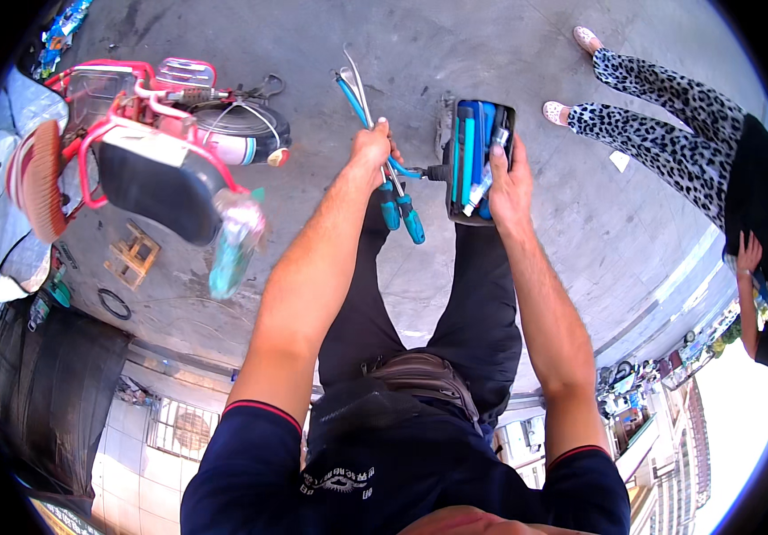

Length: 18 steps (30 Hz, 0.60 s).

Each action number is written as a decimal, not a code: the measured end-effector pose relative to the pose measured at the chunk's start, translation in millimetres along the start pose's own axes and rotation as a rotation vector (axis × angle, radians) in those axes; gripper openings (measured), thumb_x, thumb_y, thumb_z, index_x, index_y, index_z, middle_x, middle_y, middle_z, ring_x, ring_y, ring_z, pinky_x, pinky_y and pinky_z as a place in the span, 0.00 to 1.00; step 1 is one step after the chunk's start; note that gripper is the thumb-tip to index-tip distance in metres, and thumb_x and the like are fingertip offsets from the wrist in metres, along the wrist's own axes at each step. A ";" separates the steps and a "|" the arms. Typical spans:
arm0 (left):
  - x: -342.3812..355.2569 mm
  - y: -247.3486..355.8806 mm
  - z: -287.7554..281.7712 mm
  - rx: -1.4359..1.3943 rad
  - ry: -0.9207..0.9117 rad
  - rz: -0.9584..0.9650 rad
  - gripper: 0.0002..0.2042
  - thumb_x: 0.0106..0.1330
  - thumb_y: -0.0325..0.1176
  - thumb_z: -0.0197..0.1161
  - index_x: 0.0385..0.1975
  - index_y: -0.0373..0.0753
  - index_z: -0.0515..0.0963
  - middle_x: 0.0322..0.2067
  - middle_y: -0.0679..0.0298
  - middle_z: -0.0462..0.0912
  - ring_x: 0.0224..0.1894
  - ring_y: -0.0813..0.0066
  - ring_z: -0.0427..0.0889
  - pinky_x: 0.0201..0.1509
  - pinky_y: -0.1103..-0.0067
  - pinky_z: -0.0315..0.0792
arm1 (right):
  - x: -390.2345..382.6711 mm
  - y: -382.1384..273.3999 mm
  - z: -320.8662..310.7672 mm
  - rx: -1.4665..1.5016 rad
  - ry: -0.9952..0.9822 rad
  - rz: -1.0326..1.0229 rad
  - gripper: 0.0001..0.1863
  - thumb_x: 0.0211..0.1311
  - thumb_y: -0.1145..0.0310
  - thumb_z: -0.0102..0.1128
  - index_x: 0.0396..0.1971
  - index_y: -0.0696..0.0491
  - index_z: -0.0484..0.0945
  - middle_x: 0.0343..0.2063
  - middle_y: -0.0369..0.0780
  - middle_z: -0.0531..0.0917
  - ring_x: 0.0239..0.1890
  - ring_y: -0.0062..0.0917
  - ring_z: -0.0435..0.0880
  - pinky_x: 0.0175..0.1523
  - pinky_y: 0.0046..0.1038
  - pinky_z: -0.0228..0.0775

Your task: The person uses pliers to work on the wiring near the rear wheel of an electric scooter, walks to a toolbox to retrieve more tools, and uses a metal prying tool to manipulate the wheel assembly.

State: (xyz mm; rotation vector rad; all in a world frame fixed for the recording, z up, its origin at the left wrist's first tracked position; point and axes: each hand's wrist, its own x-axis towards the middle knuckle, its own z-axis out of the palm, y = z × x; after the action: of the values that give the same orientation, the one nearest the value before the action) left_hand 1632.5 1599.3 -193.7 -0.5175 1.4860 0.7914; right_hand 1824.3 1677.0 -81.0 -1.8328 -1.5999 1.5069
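My left hand point(371, 147) is closed around a bundle of long hand tools point(410, 216), with curved metal ends pointing up and teal handles hanging below, plus a blue-handled piece among them. My right hand point(509, 178) grips the right side of an open dark rectangular case point(452, 209) holding several blue and teal tools and a pale tube-shaped item. Its thumb lies along the rim. A dark fitting point(437, 173) shows between the bundle and the case; whether it touches either is unclear. Both hands are held above my legs, over the grey concrete floor point(357, 27).
A red-pink framed scooter point(161, 178) with a black seat stands left, a teal-tinted bottle point(232, 254) at its end. Below are a wooden stool point(134, 254) and black ring point(114, 303). Another person in leopard-print trousers point(651, 147) stands right, their hand point(747, 254) low beside them.
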 end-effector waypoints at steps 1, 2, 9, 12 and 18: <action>25.4 2.9 5.7 -0.008 0.002 -0.021 0.18 0.77 0.48 0.50 0.34 0.37 0.70 0.22 0.64 0.70 0.20 0.72 0.72 0.24 0.70 0.74 | 31.0 10.7 10.8 -0.048 -0.024 -0.052 0.30 0.75 0.51 0.50 0.66 0.59 0.65 0.53 0.41 0.78 0.54 0.23 0.75 0.60 0.27 0.66; 54.7 5.0 12.9 -0.018 0.020 -0.075 0.17 0.77 0.47 0.49 0.34 0.37 0.69 0.23 0.63 0.71 0.21 0.71 0.73 0.25 0.68 0.77 | 57.8 21.4 21.1 0.039 -0.070 -0.009 0.31 0.76 0.50 0.49 0.66 0.59 0.65 0.54 0.41 0.78 0.54 0.23 0.74 0.60 0.27 0.66; 260.8 -11.9 3.2 -0.111 0.059 -0.139 0.18 0.77 0.46 0.48 0.33 0.37 0.69 0.22 0.61 0.72 0.23 0.67 0.77 0.28 0.64 0.80 | 208.5 55.8 114.5 0.002 -0.384 -0.129 0.31 0.76 0.50 0.49 0.67 0.58 0.65 0.50 0.46 0.80 0.53 0.28 0.77 0.60 0.30 0.68; 328.3 -9.1 0.8 -0.184 0.076 -0.062 0.18 0.77 0.46 0.49 0.33 0.36 0.70 0.23 0.60 0.73 0.23 0.66 0.79 0.26 0.65 0.80 | 259.9 51.9 155.0 0.016 -0.498 -0.201 0.32 0.75 0.49 0.49 0.67 0.58 0.65 0.50 0.47 0.81 0.52 0.29 0.78 0.60 0.30 0.69; 395.0 17.1 4.8 -0.029 0.300 0.191 0.24 0.67 0.44 0.65 0.49 0.26 0.75 0.40 0.47 0.83 0.33 0.59 0.86 0.37 0.66 0.80 | 318.9 20.0 246.2 0.066 -0.546 -0.357 0.28 0.75 0.51 0.50 0.64 0.58 0.68 0.45 0.41 0.82 0.44 0.22 0.78 0.50 0.27 0.72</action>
State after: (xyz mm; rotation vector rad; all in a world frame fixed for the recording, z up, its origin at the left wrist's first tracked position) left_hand 1588.9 1671.9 -579.9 -0.5383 1.8240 0.9141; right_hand 1584.5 1841.7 -360.4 -1.0644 -1.9436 1.9475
